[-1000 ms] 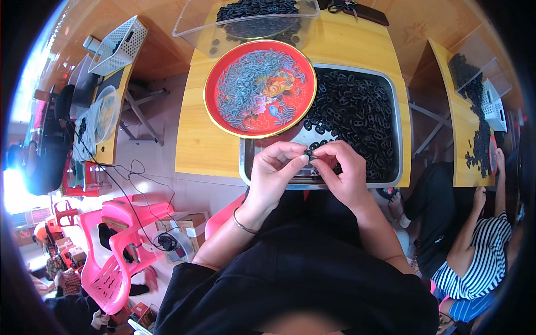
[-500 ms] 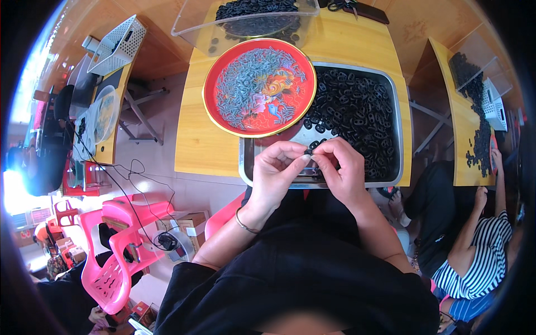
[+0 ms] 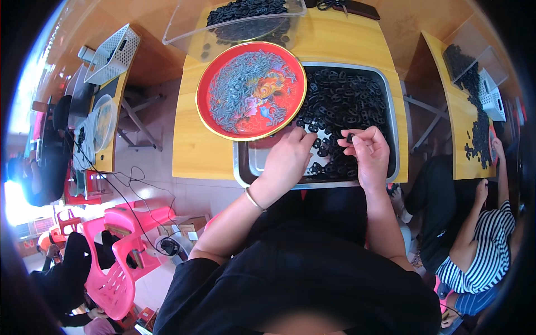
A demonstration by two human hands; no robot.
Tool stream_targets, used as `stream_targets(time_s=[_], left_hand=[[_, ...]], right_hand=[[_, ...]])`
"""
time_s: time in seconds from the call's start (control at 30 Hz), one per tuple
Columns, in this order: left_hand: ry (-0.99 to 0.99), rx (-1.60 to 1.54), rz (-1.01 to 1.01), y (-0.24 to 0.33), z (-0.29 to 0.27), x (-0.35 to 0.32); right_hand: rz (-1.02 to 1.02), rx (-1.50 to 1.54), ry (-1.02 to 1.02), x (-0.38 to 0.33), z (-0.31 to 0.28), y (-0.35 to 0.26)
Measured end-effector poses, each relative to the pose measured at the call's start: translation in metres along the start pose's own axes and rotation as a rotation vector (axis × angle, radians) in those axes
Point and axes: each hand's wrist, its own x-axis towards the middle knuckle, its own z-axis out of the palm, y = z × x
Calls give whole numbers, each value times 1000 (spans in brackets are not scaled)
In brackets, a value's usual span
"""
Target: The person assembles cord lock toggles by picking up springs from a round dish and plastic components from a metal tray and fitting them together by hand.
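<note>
Right hand: (image 3: 368, 156) held above the near right part of the metal tray (image 3: 391, 111), with a small black piece (image 3: 350, 137) pinched between thumb and forefinger; the other fingers are curled in loosely.
Left hand: (image 3: 287, 159) lowered over the near middle of the tray, fingers bent and drawn together, tips (image 3: 309, 139) at the edge of the black heap; whether anything is gripped beneath them cannot be told.
Black pieces: (image 3: 340, 106) a thick heap of small black ring-like parts is spread over the far and right part of the tray, up to its rim.
Bare tray floor: (image 3: 259, 159) a cleared patch of metal is seen at the near left corner of the tray, beside the left hand.
Red plate: (image 3: 251, 90) set on the desk (image 3: 190, 151) towards its far left, overlapping the tray's far left corner, and covered by a layer of small grey-blue pieces (image 3: 245, 84).
Progress: judged from the layout, a good share appears to have been worked, since the plate is well covered; much more is judged to be left, as most of the tray is heaped with black parts.
Clear bin: (image 3: 245, 22) placed at the far edge of the desk, with more black parts inside.
Co-worker: a person in a striped top (image 3: 486, 251) is seated at the neighbouring desk on the right.
</note>
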Motion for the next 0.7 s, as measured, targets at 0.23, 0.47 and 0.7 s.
stream_targets(time_s=[0.23, 0.47, 0.7], left_hand=[[-77, 168, -30, -8, 11, 2], [-166, -234, -185, -6, -2, -6], [-62, -1246, -401, -9, -10, -21]], right_hand=[[-29, -31, 12, 0, -2, 10], [32, -32, -56, -2, 2, 12], [77, 23, -177, -3, 14, 15]])
